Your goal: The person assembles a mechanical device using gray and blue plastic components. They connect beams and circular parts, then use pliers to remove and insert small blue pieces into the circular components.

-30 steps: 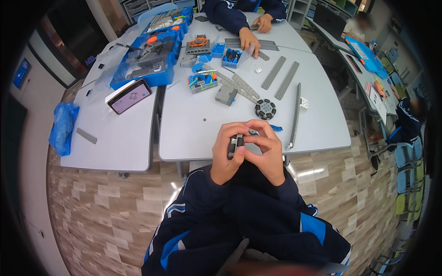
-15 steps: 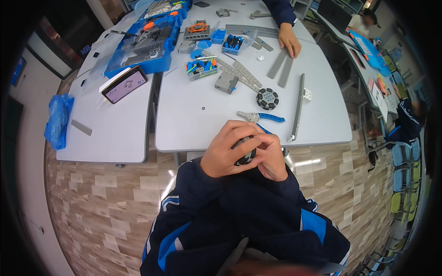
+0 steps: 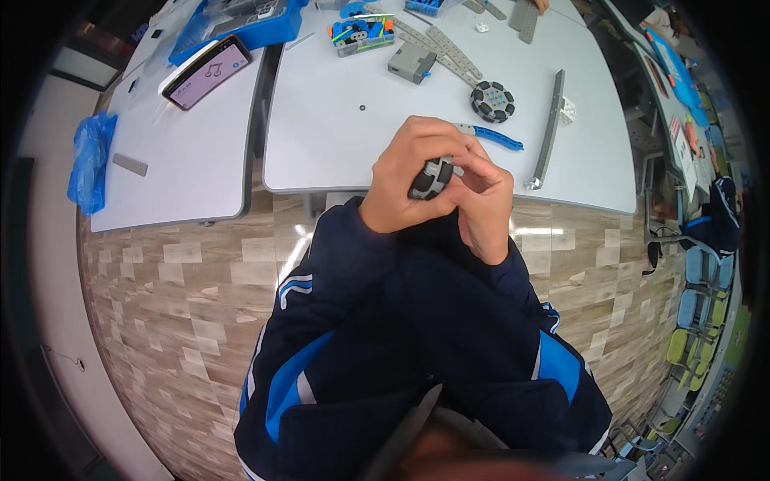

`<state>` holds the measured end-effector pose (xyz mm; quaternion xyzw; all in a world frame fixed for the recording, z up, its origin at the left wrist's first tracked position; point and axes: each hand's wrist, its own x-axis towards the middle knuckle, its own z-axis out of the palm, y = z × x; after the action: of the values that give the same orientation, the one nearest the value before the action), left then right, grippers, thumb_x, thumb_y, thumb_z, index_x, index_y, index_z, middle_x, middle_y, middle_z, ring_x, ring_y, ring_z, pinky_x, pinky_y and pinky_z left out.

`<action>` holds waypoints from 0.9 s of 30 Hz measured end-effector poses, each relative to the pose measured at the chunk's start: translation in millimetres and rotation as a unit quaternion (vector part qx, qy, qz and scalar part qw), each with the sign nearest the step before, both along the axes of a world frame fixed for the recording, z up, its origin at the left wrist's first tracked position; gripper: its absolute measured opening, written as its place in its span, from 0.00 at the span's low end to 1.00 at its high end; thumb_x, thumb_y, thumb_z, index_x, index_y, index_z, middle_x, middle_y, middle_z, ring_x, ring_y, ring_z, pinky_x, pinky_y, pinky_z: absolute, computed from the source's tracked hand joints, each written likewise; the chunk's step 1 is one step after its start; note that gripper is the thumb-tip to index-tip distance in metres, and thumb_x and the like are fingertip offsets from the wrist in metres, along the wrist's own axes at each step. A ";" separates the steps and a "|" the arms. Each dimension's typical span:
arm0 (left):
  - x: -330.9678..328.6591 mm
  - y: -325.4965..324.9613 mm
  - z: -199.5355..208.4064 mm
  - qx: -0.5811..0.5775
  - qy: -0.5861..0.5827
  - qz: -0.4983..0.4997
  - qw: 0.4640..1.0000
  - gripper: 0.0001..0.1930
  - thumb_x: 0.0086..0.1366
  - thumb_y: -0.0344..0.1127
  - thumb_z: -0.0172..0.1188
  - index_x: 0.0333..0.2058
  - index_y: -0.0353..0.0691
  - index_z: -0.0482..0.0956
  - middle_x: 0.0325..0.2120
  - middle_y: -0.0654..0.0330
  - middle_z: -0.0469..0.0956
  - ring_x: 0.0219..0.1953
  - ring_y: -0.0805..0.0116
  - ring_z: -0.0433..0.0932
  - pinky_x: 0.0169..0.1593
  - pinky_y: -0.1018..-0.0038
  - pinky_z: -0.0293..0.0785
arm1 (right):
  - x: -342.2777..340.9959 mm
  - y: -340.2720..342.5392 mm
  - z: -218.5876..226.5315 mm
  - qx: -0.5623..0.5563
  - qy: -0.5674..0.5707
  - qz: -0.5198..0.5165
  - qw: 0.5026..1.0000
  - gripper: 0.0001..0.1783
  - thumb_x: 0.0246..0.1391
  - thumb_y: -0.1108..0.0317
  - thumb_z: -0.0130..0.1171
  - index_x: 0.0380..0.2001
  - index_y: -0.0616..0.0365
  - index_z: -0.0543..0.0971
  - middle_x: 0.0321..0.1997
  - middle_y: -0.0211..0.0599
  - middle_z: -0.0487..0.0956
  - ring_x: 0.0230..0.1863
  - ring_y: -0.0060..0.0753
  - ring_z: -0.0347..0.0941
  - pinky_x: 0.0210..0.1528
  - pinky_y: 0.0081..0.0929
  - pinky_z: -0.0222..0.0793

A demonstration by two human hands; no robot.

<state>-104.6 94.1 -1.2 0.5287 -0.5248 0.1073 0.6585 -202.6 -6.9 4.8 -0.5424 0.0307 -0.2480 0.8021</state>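
1 wheel (image 3: pixel 431 179) sits gripped in left hand (image 3: pixel 403 174), right hand (image 3: pixel 488 200) pinching its right side; likely light, stiff; hold flat sides

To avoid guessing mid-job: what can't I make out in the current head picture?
Held wheel: head view, partly covered by left hand and right hand.
Pliers: head view, partly behind both hands.
Blue case: head view, cut by top edge.
Co-worker's hand: head view, same edge.

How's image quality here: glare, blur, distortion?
Head view: fisheye distortion bows the table edge, with dark corners all round; bright glare streaks the floor; the bottom edge blurs, while the held wheel reads fairly clearly.
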 end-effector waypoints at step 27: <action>6.8 3.8 2.3 -0.156 0.643 -0.163 0.732 0.22 0.74 0.49 0.41 0.43 0.35 0.74 0.37 0.50 0.79 0.42 0.51 0.80 0.47 0.63 0.77 | 6.4 -69.5 16.9 -0.565 0.227 -0.135 0.782 0.22 0.45 0.64 0.70 0.44 0.61 0.81 0.40 0.43 0.79 0.27 0.31 0.71 0.29 0.25 0.66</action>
<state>-97.8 97.9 1.0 0.2680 -0.0295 -0.2871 0.9192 -196.2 -76.4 21.7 -0.9295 0.1389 -0.1960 0.2800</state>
